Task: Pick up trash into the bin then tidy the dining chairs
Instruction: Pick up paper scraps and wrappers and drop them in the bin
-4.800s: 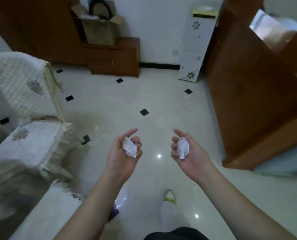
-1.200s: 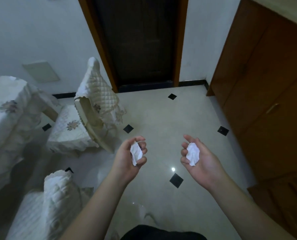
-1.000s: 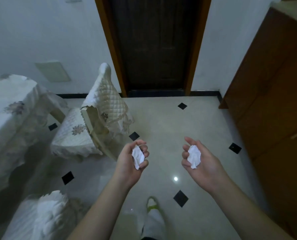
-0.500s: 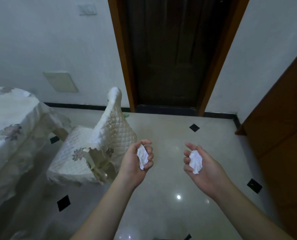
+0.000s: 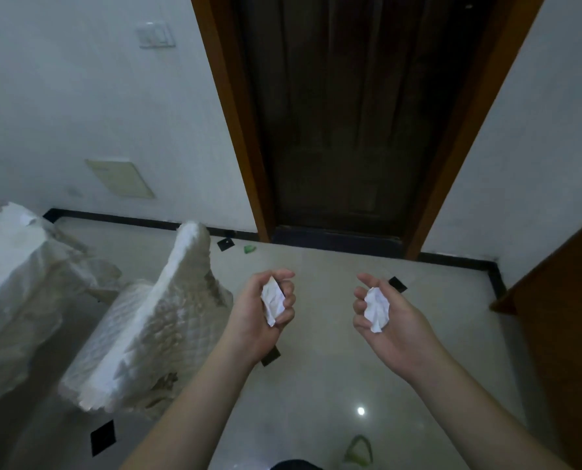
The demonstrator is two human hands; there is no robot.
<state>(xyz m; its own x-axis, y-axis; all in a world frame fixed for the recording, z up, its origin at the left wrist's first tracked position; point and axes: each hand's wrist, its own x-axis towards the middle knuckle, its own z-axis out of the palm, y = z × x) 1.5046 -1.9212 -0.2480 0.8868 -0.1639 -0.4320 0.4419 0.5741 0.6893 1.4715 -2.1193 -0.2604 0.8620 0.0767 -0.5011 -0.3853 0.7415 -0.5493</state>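
Left hand (image 5: 260,313) is curled around a crumpled paper wad (image 5: 272,300), right hand (image 5: 389,317) cups another paper ball (image 5: 377,309), both held above the tiled floor (image 5: 316,385) beside a quilt-covered dining chair (image 5: 153,334).

Two crumpled white paper wads: one (image 5: 273,301) gripped in left hand (image 5: 257,313), other (image 5: 377,309) cupped in right hand (image 5: 389,320). Cloth-covered dining chair (image 5: 153,334) stands left, beside table.

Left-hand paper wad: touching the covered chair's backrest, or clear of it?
Apart. In the head view the crumpled paper wad sits in the left hand, and bare floor shows between that hand and the chair.
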